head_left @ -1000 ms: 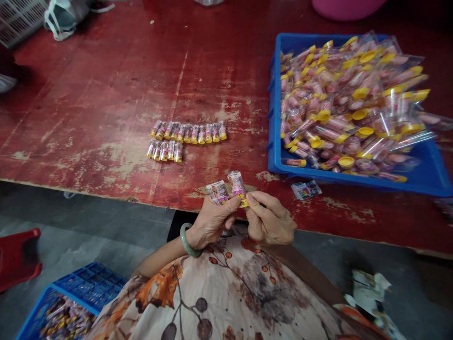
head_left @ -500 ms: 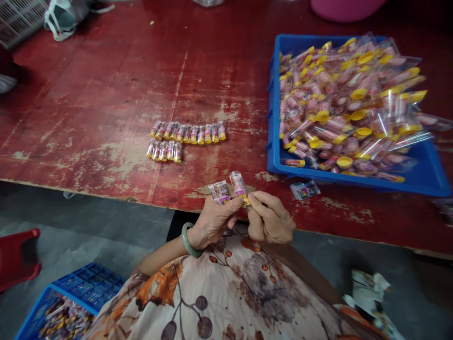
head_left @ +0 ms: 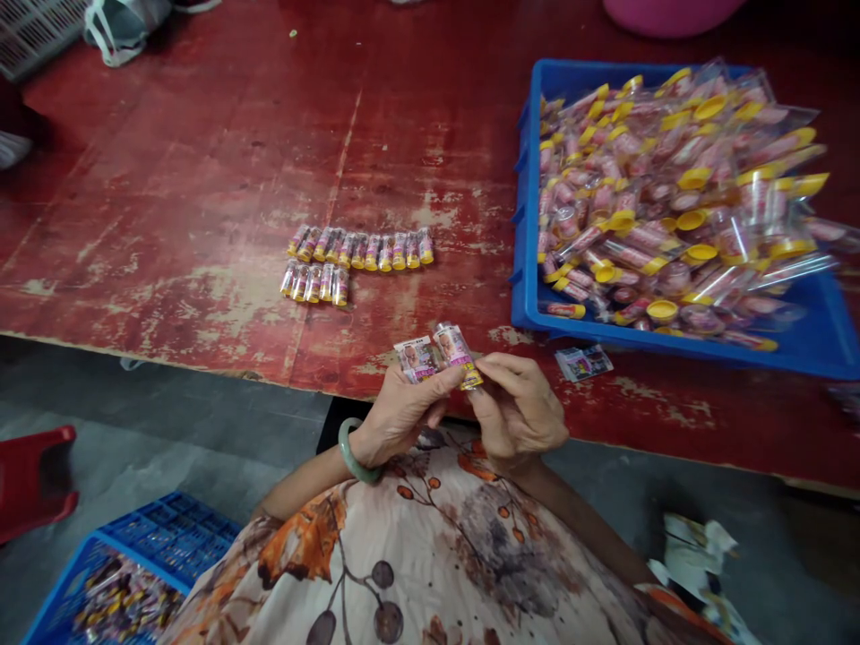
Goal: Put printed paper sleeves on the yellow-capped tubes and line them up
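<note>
1. As the left hand (head_left: pixel 396 414) pinches a printed card (head_left: pixel 415 356) and yellow-ended tube (head_left: pixel 452 346), grip closed, they're left of the blue tray (head_left: pixel 528 206).
2. Right hand (head_left: pixel 520 408), thumb and forefinger slightly parted, is at the tube's end; hold unclear!

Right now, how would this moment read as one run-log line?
left hand: holds printed cards, labelled tube; right hand: at tube's near end; red table: two tube rows; blue tray: heaped yellow-capped tubes
</note>
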The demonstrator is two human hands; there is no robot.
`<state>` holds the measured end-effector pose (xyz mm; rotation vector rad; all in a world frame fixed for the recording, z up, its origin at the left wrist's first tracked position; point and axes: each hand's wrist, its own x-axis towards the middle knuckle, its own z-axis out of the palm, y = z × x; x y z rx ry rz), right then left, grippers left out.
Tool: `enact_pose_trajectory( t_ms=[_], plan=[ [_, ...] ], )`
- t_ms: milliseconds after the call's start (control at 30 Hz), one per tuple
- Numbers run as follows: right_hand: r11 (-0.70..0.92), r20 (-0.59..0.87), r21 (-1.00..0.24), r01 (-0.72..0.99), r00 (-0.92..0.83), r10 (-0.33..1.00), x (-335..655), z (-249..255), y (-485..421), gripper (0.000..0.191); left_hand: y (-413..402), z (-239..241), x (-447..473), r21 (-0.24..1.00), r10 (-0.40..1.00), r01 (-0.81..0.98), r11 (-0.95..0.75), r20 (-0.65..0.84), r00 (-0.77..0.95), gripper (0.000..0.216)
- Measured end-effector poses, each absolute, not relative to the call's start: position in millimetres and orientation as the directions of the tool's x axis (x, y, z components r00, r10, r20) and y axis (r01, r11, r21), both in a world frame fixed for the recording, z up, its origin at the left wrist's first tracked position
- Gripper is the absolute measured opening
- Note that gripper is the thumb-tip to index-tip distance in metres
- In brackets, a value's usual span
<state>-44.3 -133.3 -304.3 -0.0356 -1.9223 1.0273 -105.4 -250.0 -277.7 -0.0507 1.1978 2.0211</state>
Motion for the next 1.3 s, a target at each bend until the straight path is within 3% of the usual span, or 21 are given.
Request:
enact_pose_trajectory(
  t_ms=[133,233,500,700,1300],
  plan=[
    [0.529,0.558,-0.756,-0.385,-0.802,0.214,-46.0,-292.9,-118.0,0.061,-256.6,-275.3,-108.7,0.737,0.66,-0.643,-0.208,-0.38,-0.648,0.031],
    [0.424,0.459,-0.82,-0.384,-0.884,0.087,-48.5,-285.3,-110.2,0.066,-260.2,-273.1,-110.0,0.738,0.686,-0.649,-0.187,-0.375,-0.624,0.029],
    [0.333,0.486,-0.848,-0.412,-0.856,0.18,-49.5,-286.0,-117.7,0.055,-261.7,-269.1,-108.5,0.704,0.727,-0.683,-0.194,-0.365,-0.582,0.027],
    [0.307,0.53,-0.833,-0.461,-0.824,0.201,-51.2,-294.7,-119.4,0.06,-261.9,-272.8,-110.8,0.694,0.774,-0.695,-0.188,-0.331,-0.54,0.032],
    [0.593,0.692,-0.643,-0.485,-0.7,0.177,-54.7,-298.1,-121.2,0.068,-259.5,-272.8,-107.0,0.687,0.702,-0.695,-0.213,-0.387,-0.598,0.032]
  ],
)
